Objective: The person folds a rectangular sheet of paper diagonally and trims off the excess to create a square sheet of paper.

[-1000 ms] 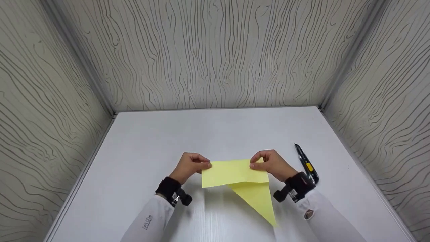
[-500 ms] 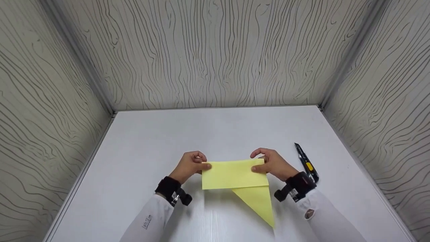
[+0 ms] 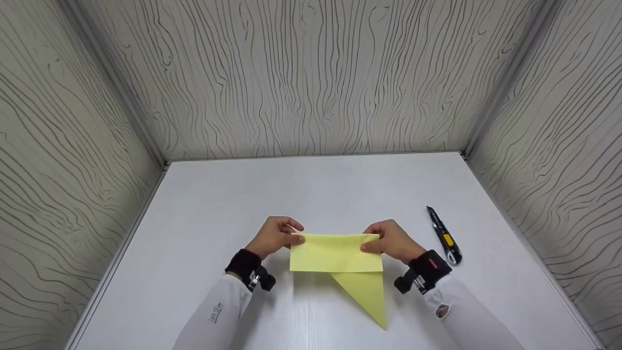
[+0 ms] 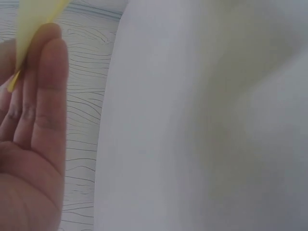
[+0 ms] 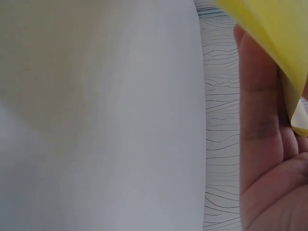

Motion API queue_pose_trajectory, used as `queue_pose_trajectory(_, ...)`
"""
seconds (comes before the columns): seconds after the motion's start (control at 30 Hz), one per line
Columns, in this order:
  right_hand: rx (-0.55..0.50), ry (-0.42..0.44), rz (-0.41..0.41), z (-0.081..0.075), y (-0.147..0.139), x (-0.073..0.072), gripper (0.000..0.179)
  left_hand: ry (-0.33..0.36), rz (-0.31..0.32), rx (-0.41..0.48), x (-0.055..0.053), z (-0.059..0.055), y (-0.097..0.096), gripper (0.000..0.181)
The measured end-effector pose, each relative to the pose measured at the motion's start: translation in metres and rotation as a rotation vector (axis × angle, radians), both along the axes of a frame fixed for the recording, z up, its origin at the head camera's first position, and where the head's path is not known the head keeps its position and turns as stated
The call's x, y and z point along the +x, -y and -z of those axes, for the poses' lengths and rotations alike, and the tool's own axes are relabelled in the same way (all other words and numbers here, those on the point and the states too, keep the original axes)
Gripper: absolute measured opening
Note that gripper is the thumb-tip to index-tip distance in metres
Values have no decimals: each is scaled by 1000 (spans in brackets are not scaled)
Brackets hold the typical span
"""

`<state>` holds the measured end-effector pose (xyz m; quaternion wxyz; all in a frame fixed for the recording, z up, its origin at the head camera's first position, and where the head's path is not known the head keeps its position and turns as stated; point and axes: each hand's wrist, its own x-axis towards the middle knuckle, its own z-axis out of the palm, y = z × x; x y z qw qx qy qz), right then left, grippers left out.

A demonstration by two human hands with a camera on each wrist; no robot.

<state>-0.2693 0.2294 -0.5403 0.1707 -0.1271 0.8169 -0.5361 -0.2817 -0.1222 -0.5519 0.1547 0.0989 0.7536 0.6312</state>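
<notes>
A sheet of yellow paper (image 3: 335,255) is held above the table between both hands, folded into a wide band with a triangular flap hanging below its right half. My left hand (image 3: 276,237) pinches the band's upper left corner, thumb in front and fingers behind. At the upper right corner my right hand (image 3: 392,241) pinches it the same way. The left wrist view shows the paper (image 4: 36,24) between thumb and fingers. In the right wrist view the paper (image 5: 284,33) curves over the fingers, and its lower edge curls.
A black utility knife with a yellow slider (image 3: 444,236) lies on the white table (image 3: 233,194), to the right of the right hand. Wood-patterned panels (image 3: 311,78) close off the back and both sides.
The band's lower edge has come down level, and the hanging flap has swung slightly left. The right hand's raised forefinger has come back down behind the paper, and that hand has shifted a little left.
</notes>
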Motion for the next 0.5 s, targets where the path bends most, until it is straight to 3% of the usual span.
queue_pose_trajectory(0.13, -17, 21, 7, 0, 0, -1, 27, 10, 35, -19, -3, 2, 2, 29)
queue_pose_trajectory(0.27, -27, 40, -7, 0, -1, -1, 28, 42, 149, -40, -5, 0, 3, 27)
queue_pose_trajectory(0.4, -35, 29, -39, -3, -2, -1, 27, 42, 265, -124, -8, -10, 0, 23)
queue_pose_trajectory(0.5, -41, 5, -67, -6, 1, -1, 26, -16, 352, -218, -11, -22, -7, 22)
